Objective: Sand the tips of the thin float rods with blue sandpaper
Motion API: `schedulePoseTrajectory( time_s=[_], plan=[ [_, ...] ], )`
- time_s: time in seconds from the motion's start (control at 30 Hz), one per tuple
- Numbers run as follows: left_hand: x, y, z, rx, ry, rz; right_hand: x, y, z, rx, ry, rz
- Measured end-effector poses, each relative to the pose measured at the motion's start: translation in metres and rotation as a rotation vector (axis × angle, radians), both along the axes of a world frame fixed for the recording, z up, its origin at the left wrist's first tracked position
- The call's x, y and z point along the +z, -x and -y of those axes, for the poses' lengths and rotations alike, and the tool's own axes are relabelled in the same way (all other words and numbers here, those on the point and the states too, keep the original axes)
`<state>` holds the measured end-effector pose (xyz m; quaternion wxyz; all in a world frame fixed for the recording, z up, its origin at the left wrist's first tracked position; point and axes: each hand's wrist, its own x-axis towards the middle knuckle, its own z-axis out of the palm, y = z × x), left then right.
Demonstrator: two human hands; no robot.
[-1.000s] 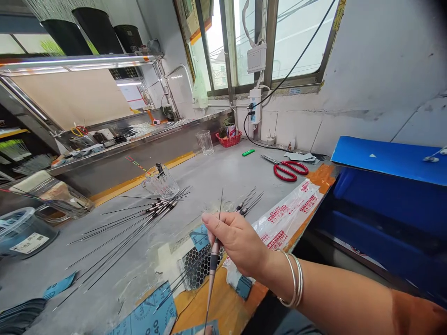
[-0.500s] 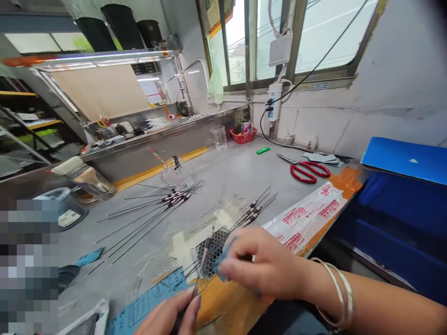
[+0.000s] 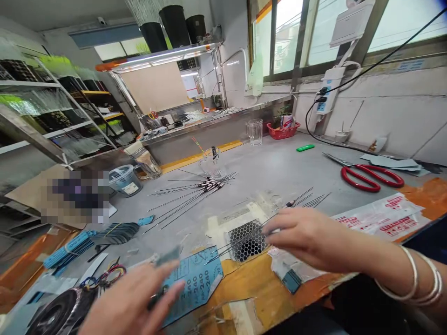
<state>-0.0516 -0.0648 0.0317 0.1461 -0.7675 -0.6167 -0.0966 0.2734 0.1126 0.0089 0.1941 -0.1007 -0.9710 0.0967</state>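
Note:
My right hand (image 3: 303, 235) reaches over a bundle of thin fishing floats (image 3: 240, 241), its fingers closed around at least one; the hand hides their bodies. Their dark stems stretch left across a black honeycomb mesh (image 3: 248, 244) set in the tabletop. My left hand (image 3: 136, 298), smeared by motion, has its fingers apart and nothing visible in them. It is over the left end of a blue sandpaper sheet (image 3: 195, 281) printed with 240. Beneath my right hand a small dark sandpaper piece (image 3: 292, 281) lies at the bench edge. More fishing floats (image 3: 209, 184) lie fanned out farther back.
Red-handled scissors (image 3: 370, 177), a green knife (image 3: 305, 148) and a red basket (image 3: 283, 132) lie toward the wall. Glass mugs (image 3: 255, 132) stand at the back. Sandpaper strips (image 3: 117, 233) and a round black coil (image 3: 56, 311) occupy the left. A black cable (image 3: 377, 63) hangs at right.
My hands have moved apart: the left is leftward, no longer pinching a float. My right hand has left the sandpaper at the edge and moved onto the bundle. The view has swung left.

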Motion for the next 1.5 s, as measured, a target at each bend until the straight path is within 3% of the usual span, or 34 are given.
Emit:
schedulePoseTrajectory(
  time_s=[0.07, 0.17, 0.3, 0.43, 0.87, 1.5],
  plan=[
    [0.005, 0.03, 0.006, 0.105, 0.029, -0.058, 0.0, -0.009, -0.013, -0.077, 0.001, -0.078],
    [-0.002, 0.051, 0.012, 0.115, 0.209, -0.106, -0.005, -0.018, -0.023, -0.174, -0.021, -0.12],
    [-0.014, 0.039, 0.011, 0.185, 0.362, 0.073, -0.017, -0.019, -0.021, -0.209, 0.006, -0.148],
    [-0.011, 0.027, 0.005, 0.217, 0.448, 0.16, -0.023, -0.011, -0.017, -0.216, 0.038, -0.151],
    [-0.015, 0.023, 0.012, 0.237, 0.358, 0.239, -0.025, 0.01, -0.013, -0.178, 0.018, -0.116],
    [-0.013, 0.023, 0.012, 0.282, 0.468, 0.233, -0.029, 0.008, -0.015, -0.173, 0.04, -0.178]
  ],
)
